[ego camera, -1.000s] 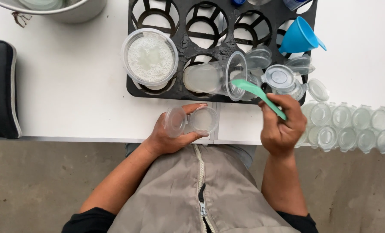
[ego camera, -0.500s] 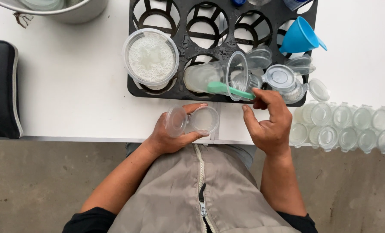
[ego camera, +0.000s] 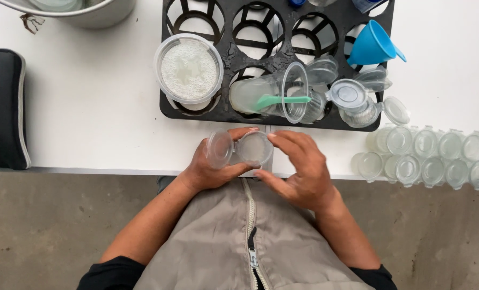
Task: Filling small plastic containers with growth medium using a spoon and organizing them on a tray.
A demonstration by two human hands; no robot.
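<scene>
A small clear cup with a hinged lid sits at the near edge of the white desk, its lid flipped open to the left. The left hand cups it, fingers wrapped around its side; the right hand rests against its right rim, fingers loosely curved and holding nothing. Judging by this, the cup looks filled but not yet closed. Beyond, a green spoon lies inside a tipped clear tumbler on a black tray, beside a round tub of white granules and a blue funnel. Closed small cups cluster to the right. Below the desk is bare concrete floor.
</scene>
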